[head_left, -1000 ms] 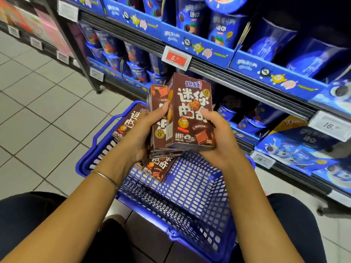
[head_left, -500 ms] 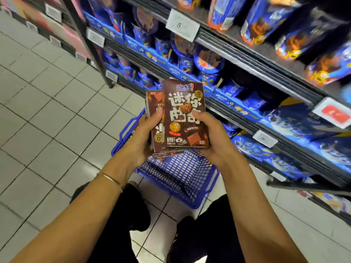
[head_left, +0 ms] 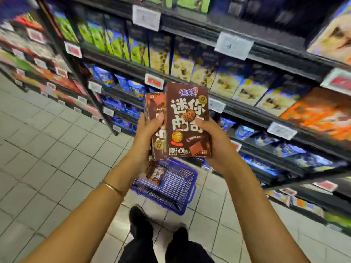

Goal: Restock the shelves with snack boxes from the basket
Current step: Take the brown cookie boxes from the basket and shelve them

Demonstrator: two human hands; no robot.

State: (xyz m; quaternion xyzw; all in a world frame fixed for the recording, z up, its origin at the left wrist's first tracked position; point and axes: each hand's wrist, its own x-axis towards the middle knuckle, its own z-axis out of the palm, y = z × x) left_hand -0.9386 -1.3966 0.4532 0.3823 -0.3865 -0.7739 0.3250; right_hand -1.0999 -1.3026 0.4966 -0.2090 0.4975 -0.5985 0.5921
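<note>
I hold a small stack of brown cookie snack boxes upright in front of me. The front box (head_left: 187,120) shows white lettering and a cookie picture, and my right hand (head_left: 212,143) grips its right side with the thumb on its face. My left hand (head_left: 146,137) grips a second brown box (head_left: 154,109) just behind and to the left. Below on the floor stands the blue plastic basket (head_left: 176,188), with at least one more brown box (head_left: 156,175) lying in it. The shelves (head_left: 237,111) rise ahead and to the right.
Blue, green, yellow and orange snack packages fill the shelf levels, with white and red price tags (head_left: 154,81) along the edges. A black upright post (head_left: 76,73) divides the shelving. Grey tiled floor (head_left: 47,149) lies to the left. My dark shoes (head_left: 138,221) stand beside the basket.
I have risen from a crouch to standing, so the basket now lies far below. Both hands have lifted the boxes up, and higher shelf levels have come into view.
</note>
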